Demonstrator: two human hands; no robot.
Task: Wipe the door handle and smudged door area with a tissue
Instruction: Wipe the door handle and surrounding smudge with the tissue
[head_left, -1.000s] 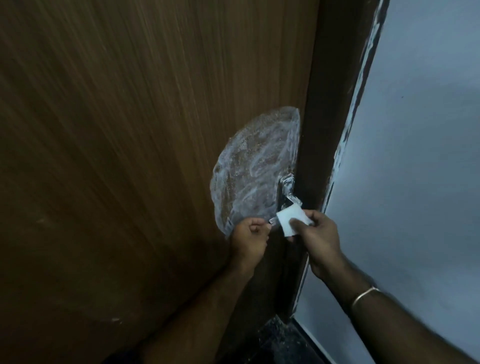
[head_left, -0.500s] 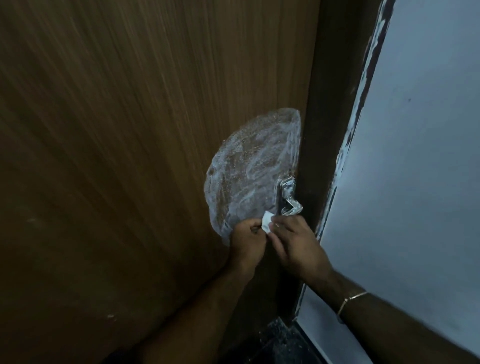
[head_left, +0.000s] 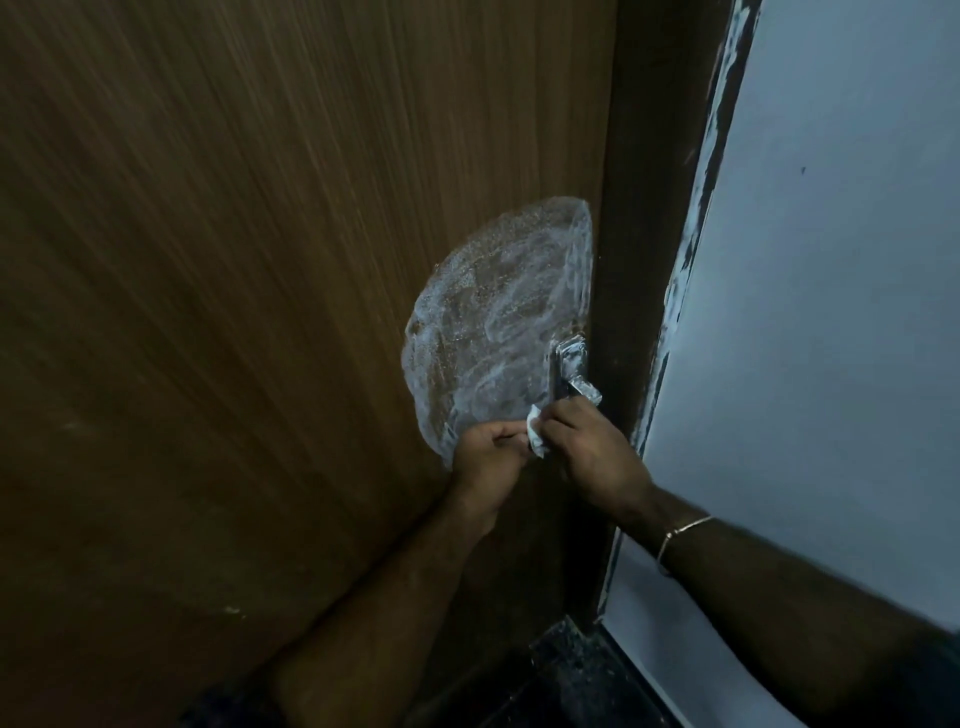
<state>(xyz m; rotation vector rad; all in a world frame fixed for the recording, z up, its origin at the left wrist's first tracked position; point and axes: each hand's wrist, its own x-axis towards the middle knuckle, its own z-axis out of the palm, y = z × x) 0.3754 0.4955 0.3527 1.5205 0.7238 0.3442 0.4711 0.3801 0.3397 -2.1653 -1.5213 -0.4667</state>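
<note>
The 2 hands meet just under the shiny door handle, low on the white smudge on the brown door. The left hand and right hand both pinch the small white tissue between them.

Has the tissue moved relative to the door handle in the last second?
Yes. The tissue has shifted left, from just below the door handle to its lower left.
</note>
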